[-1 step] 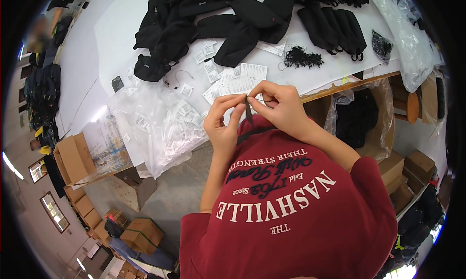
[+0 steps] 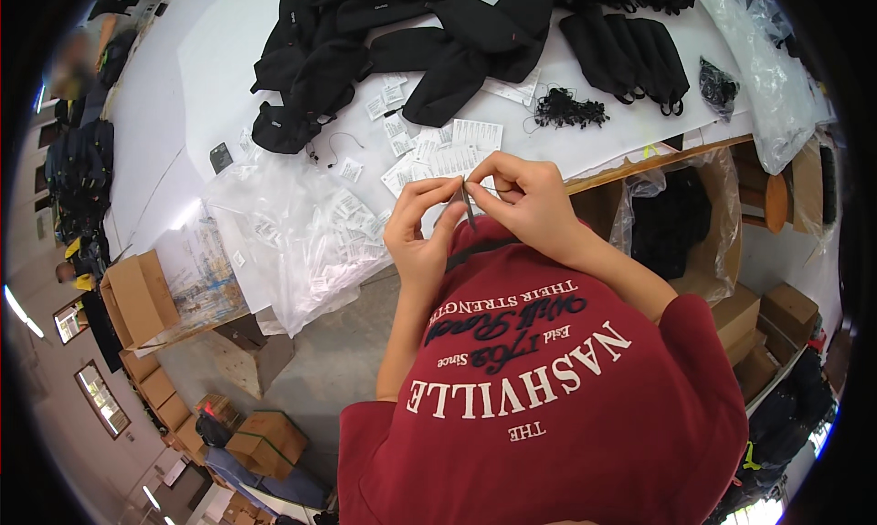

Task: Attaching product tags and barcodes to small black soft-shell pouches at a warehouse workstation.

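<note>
My left hand (image 2: 418, 231) and my right hand (image 2: 532, 204) meet at the table's near edge, fingertips pinched close together. Between them hangs a narrow dark strip (image 2: 470, 211), perhaps a tag seen nearly edge-on. Its upper end is gripped by the fingertips of both hands, and a thin dark string seems to run by the right fingers. Just beyond my hands lie white printed labels (image 2: 437, 160), some in sheets and some single. Farther back is a heap of black fabric pouches (image 2: 402, 50).
A clear plastic bag (image 2: 292, 242) of labels lies left of my hands. To the right are a pile of black strings (image 2: 571, 108), several black pouches (image 2: 626, 55) and a small bag (image 2: 719, 89). An open carton (image 2: 708, 215) with black goods stands below the table edge.
The dark strip has turned slightly between my fingers and now looks thinner. Both hands stay in nearly the same place.
</note>
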Tool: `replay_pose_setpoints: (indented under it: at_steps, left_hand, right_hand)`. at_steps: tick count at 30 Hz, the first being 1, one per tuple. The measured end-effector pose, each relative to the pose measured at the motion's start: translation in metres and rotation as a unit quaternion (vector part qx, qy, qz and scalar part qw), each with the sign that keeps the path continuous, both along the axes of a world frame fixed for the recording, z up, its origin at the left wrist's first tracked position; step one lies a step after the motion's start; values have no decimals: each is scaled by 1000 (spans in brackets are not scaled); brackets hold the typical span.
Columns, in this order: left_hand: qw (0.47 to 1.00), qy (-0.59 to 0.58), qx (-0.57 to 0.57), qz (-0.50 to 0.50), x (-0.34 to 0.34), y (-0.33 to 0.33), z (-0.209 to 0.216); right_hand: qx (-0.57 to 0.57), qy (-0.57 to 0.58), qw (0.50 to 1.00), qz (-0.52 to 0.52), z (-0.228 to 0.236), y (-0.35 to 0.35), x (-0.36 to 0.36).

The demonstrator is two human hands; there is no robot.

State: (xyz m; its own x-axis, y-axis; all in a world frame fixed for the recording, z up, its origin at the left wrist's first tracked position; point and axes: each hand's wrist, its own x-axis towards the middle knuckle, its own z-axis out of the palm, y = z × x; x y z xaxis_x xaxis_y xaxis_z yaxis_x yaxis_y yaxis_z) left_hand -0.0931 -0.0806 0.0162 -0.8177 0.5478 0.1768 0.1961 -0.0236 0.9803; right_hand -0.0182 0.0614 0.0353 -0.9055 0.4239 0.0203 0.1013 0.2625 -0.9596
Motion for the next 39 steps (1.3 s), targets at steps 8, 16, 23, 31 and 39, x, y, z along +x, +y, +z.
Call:
replay_pose_setpoints:
  at_steps: [8, 16, 23, 31, 39]
  left_hand:
    - [999, 40, 2, 9, 8, -1, 7]
    - [997, 64, 35, 3, 8, -6, 6]
    - [993, 102, 24, 57, 21, -1, 7]
    - [989, -28, 121, -74, 12, -1, 3]
    - [970, -187, 24, -154, 4, 11, -3]
  right_hand:
    - [33, 29, 999, -15, 11, -3, -2]
    - [35, 71, 997, 22, 12, 2, 2]
    - [118, 135, 982, 61, 17, 10, 11]
    - [108, 124, 985, 57, 18, 20, 22]
    - [57, 79, 989, 113, 6, 37, 22]
